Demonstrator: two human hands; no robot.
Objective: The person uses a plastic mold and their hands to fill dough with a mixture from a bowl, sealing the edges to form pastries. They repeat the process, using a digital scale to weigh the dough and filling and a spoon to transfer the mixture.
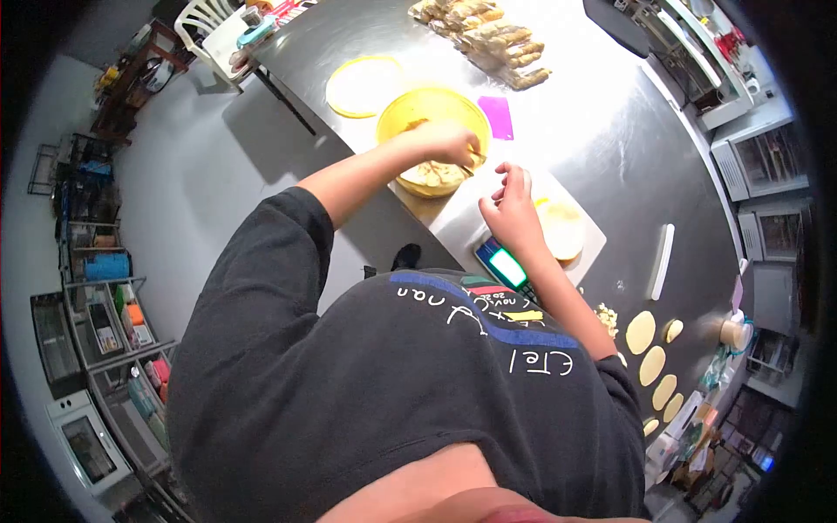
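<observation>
My left hand [447, 143] reaches over the rim of a yellow bowl [390, 119], its fingers bent together inside. Whatever they hold is too small to make out. A pale, lumpy mixture [433, 174] lies in the bowl. My right hand [513, 209] is just right of the bowl, over a white board [590, 234], fingers loosely curled and apart, with nothing visible in them. Under my right forearm sits a digital scale [504, 264] with a lit green display. Beside that forearm is a round pale item with a yellowish edge [562, 231], partly covered by the arm.
A yellow-rimmed round lid [362, 85] and a purple scraper [496, 118] lie near the bowl on the steel table [602, 113]. Several long wrapped items [488, 37] are at the back. A white rod [663, 261] and several flat dough rounds [651, 364] lie to the right.
</observation>
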